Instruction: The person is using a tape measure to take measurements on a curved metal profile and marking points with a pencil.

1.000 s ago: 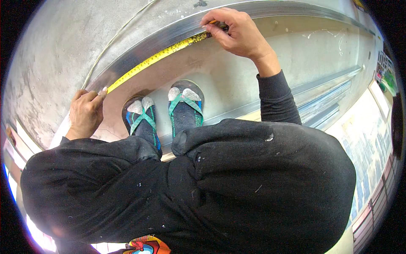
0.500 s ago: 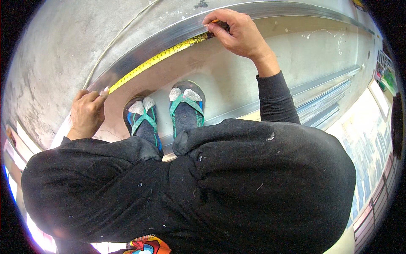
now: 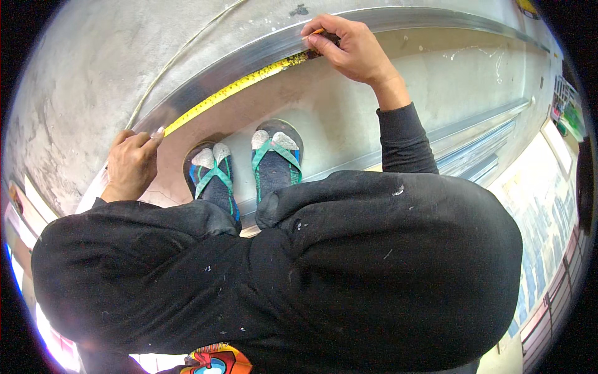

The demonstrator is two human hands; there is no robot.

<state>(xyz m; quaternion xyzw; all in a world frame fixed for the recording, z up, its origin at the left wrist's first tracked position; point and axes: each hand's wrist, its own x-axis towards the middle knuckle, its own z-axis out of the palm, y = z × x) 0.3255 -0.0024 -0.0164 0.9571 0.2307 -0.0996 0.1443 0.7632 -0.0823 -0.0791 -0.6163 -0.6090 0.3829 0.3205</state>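
A yellow tape measure blade [image 3: 227, 91] is stretched between my hands along a long grey metal channel [image 3: 230, 59] that lies on the floor. At its left end, my left hand [image 3: 132, 163] is closed on the tape, thumb and fingertips at the blade. The blade is worn dark toward the right, where my right hand [image 3: 355, 53] pinches over it at the channel. A thin orange thing [image 3: 318, 31], perhaps a pencil, shows between the right fingers; most of it is hidden. I cannot make out the tape's case.
My feet, in dark socks and green-strapped flip-flops [image 3: 276, 153], stand just on the near side of the channel. More metal profiles [image 3: 479, 149] lie stacked at the right. A pale cord [image 3: 177, 53] runs over the concrete floor [image 3: 93, 68] beyond the channel.
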